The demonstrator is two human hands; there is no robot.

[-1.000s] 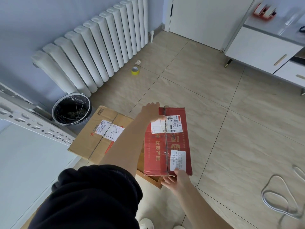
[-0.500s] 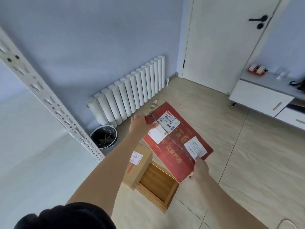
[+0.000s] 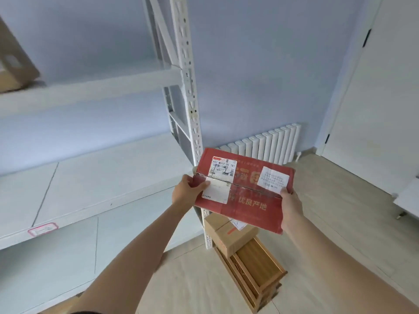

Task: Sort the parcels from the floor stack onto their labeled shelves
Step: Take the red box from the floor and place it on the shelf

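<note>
Standing at the far left, a brown cardboard box (image 3: 13, 62) rested on the upper shelf (image 3: 90, 90) of a white metal rack. Below it, the middle shelf (image 3: 95, 177) carried a red-bordered label (image 3: 43, 229) on its front edge; the writing on the label could not be read. A perforated white upright post (image 3: 189, 87) formed the right end of the rack.

The left hand (image 3: 187, 192) gripped the left end of a red parcel (image 3: 243, 192), with the thumb curled over the top face and the other fingers hidden beneath. The parcel was held in the air, tilted, just to the right of the post and level with the front edge of the middle shelf. White shipping labels were stuck on its top face. The right hand (image 3: 291, 207) held the right end of the parcel, its thumb on top beside one white label and its remaining fingers out of sight beneath.

Under the parcel, a brown box (image 3: 229, 240) sat on a wooden crate (image 3: 256, 270) on the tiled floor (image 3: 340, 223). A white radiator (image 3: 267, 145) stood against the blue wall behind, and a white door (image 3: 381, 98) occupied the far right.
</note>
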